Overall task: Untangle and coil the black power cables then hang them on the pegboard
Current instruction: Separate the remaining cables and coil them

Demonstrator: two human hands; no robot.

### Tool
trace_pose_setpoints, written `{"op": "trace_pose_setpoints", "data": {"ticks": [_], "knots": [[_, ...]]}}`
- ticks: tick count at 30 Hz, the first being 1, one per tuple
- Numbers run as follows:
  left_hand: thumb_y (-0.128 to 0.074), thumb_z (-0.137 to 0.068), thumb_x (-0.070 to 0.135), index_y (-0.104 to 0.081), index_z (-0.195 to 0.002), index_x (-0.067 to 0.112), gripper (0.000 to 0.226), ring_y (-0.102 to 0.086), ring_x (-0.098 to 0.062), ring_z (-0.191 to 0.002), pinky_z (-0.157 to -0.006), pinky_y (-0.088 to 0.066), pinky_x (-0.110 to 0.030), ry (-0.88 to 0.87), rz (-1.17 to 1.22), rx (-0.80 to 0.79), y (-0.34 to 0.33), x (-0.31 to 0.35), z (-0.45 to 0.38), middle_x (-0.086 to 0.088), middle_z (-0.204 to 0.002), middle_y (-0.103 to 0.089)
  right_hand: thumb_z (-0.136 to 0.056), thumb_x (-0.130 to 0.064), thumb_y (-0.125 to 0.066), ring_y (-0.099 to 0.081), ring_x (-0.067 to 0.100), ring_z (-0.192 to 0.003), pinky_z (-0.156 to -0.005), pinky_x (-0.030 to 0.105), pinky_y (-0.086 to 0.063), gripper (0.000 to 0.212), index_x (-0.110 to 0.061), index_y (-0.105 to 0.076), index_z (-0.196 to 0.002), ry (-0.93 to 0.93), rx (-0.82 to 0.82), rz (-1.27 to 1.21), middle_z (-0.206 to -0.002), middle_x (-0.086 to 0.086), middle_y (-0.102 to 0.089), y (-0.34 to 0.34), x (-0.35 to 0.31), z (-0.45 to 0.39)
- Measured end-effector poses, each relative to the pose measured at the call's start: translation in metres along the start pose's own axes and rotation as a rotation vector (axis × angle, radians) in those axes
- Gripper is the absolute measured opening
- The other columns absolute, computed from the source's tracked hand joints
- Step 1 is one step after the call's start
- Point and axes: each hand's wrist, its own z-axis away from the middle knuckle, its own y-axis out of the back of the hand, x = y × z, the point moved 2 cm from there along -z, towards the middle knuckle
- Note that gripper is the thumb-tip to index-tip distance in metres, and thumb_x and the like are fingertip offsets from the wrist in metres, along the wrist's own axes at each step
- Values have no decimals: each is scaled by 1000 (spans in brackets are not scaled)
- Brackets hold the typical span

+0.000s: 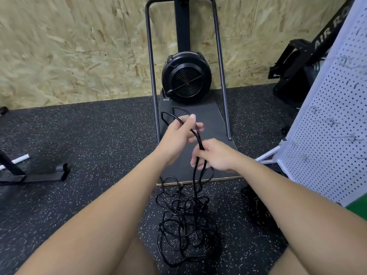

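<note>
The black power cable (195, 133) runs taut between my two hands, a loop of it sticking out just beyond my left fingers. My left hand (181, 133) pinches that loop; my right hand (213, 155) is curled round the strands just below and nearer me. From my right fingers the cable drops into the tangled heap (186, 221) on the floor beneath, with a second dark bundle (256, 207) off to the right. The pegboard (325, 124) stands farther right, hooks bare. If I pull now, the heap's crossings could cinch into knots, or drag the whole heap up.
</note>
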Motion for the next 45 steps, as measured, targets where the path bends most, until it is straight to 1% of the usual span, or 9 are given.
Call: {"op": "trace_pose_setpoints", "data": {"ticks": [4, 8, 14, 19, 22, 25, 32, 39, 45], "knots": [[-33, -113, 67, -61, -148, 22, 64, -74, -20, -108, -107, -52, -47, 143, -25, -286, -2, -17, 16, 7, -109, -80, -114, -16, -57, -82, 44, -89, -82, 59, -69, 21, 1, -70, -114, 114, 191, -185, -96, 24, -81, 20, -26, 6], [-41, -116, 47, -64, -150, 21, 47, -68, -39, -134, -124, -41, -56, 237, -102, -450, 2, -41, 27, -12, -143, -72, -115, -15, -55, -82, 44, -86, -84, 61, -68, 21, 0, -68, -120, 188, 320, -349, -91, 20, -80, 36, -35, 4], [-36, -121, 12, -58, -111, 5, 25, -81, -34, -108, -75, -60, -25, 113, -319, -299, 3, -37, 34, -27, -113, -79, -117, -28, -54, -83, 31, -102, -96, 45, -66, 29, -4, -67, -127, 179, 287, -430, -107, 16, -84, 35, -29, -2], [-38, -121, 15, -60, -112, 6, 25, -81, -41, -96, -87, -67, -53, 15, -216, -47, 14, -28, 14, -22, -104, -77, -112, -56, -55, -80, 16, -110, -108, 44, -60, 42, -18, -73, -109, -9, 14, -212, -110, -4, -83, 18, -8, 3], [-36, -121, 13, -57, -113, 5, 24, -80, -39, -97, -85, -67, -49, -1, -126, -12, 13, -23, 11, -18, -100, -77, -114, -31, -61, -78, 10, -116, -112, 47, -58, 33, -13, -68, -141, -66, -106, -83, -120, -3, -83, 7, 17, 0], [-34, -121, 13, -57, -113, 4, 25, -81, -40, -103, -87, -68, -52, -1, -25, 32, 12, -18, 7, -16, -98, -76, -111, -10, -63, -75, 9, -120, -115, 47, -56, 22, -8, -74, -130, -56, -112, 12, -122, -1, -82, 6, 29, 0], [-40, -120, 32, -61, -134, 13, 32, -80, -32, -88, -72, -67, -47, 90, -76, 105, 30, -17, 1, -18, -112, -79, -110, -17, -65, -80, 12, -95, -95, 41, -67, 24, -2, -80, -100, 150, 176, -51, -97, 6, -84, 17, -4, 4], [-58, -97, 8, -75, -101, 17, 20, -35, -17, -62, -54, -22, -28, 90, -192, -138, 19, -16, 13, -2, -79, -52, -110, -17, -63, -79, 28, -87, -92, 49, -67, 24, -4, -79, -98, 312, 380, -178, -91, 14, -81, 18, -26, 6], [-78, -99, 20, -65, -106, -13, 37, -29, -19, -65, -58, -23, -33, 115, -328, -136, 16, -31, 16, 4, -67, -42, -107, -13, -71, -80, 30, -86, -90, 52, -68, 20, -1, -82, -95, 293, 386, -278, -91, 15, -82, 19, -22, 3]]}}
